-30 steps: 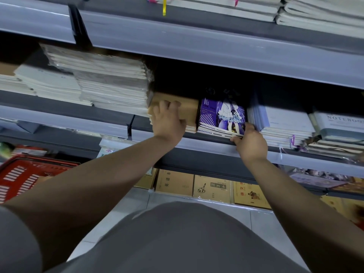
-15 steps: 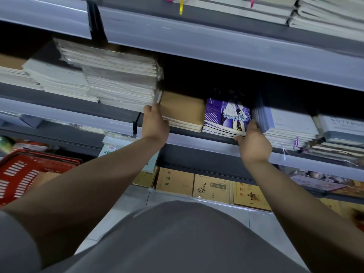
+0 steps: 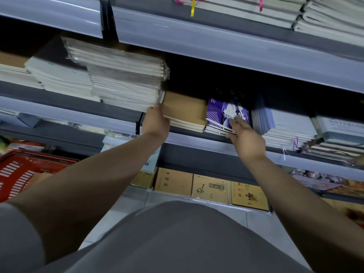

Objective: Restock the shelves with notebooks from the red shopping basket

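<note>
The left hand (image 3: 156, 122) grips the left front corner of the brown notebooks (image 3: 185, 112) stacked flat on the shelf (image 3: 197, 138), while the right hand (image 3: 246, 137), fingers straight, touches the purple stack (image 3: 218, 113) just beside; basket (image 3: 23, 172) lies low left.

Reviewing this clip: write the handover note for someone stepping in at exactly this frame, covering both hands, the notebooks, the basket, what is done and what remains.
Left hand: at the left front corner of the stack of plain brown kraft-cover notebooks on the middle shelf; grip hidden.
Right hand: fingers straight on the stack of purple illustrated-cover notebooks, thumb at its front edge.
Both stacks lie side by side on the grey metal shelf, touching.
Red plastic shopping basket: low left; contents not readable.
Done: brown stack shelved.
Left: square both stacks, then likely return to the basket for more.
</note>
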`<state>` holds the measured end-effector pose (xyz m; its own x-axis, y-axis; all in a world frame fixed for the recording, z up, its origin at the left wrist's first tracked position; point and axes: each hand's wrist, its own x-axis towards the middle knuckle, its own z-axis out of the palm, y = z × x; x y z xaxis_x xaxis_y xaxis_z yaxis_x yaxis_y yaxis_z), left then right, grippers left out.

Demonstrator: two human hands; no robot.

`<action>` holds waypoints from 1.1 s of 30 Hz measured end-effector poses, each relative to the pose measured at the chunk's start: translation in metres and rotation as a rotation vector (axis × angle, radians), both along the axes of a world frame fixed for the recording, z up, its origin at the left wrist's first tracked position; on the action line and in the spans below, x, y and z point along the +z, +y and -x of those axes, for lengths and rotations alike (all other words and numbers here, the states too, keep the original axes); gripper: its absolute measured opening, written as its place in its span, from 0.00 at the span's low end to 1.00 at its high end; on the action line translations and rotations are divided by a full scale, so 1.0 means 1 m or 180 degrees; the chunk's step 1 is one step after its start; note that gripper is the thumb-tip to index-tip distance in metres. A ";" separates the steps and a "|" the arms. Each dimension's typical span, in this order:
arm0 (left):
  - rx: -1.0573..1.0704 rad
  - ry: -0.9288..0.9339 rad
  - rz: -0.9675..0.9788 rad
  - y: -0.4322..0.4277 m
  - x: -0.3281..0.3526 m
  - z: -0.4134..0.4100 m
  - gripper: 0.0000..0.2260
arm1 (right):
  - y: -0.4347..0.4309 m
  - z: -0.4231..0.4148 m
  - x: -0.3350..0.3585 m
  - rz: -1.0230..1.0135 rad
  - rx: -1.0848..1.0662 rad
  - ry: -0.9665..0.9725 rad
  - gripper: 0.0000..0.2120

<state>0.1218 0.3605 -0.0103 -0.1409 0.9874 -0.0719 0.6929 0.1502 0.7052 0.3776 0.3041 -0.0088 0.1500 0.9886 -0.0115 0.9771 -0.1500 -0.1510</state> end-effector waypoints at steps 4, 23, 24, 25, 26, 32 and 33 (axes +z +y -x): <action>-0.0044 -0.0111 -0.0033 0.003 -0.001 0.004 0.18 | 0.002 -0.005 -0.008 -0.0025 0.0088 -0.0098 0.24; -0.0725 0.0228 -0.0789 -0.023 0.008 -0.041 0.30 | -0.001 -0.008 0.000 -0.0119 0.0174 -0.0384 0.25; -0.1083 0.0234 -0.0778 -0.023 0.012 -0.048 0.31 | -0.001 -0.009 -0.001 -0.0098 0.0208 -0.0443 0.26; -0.1470 0.0282 -0.0726 -0.023 0.015 -0.054 0.33 | -0.003 -0.009 -0.001 -0.0053 0.0272 -0.0520 0.29; -0.1846 0.0454 -0.0651 -0.025 0.016 -0.060 0.35 | -0.004 -0.009 0.000 -0.0012 0.0333 -0.0600 0.32; -0.2662 0.1834 -0.0509 -0.036 0.003 -0.073 0.37 | -0.007 -0.003 0.012 0.0352 0.0445 -0.1126 0.38; -0.2704 0.1861 -0.0537 -0.037 0.002 -0.071 0.36 | -0.008 -0.001 0.014 0.0402 0.0440 -0.1167 0.38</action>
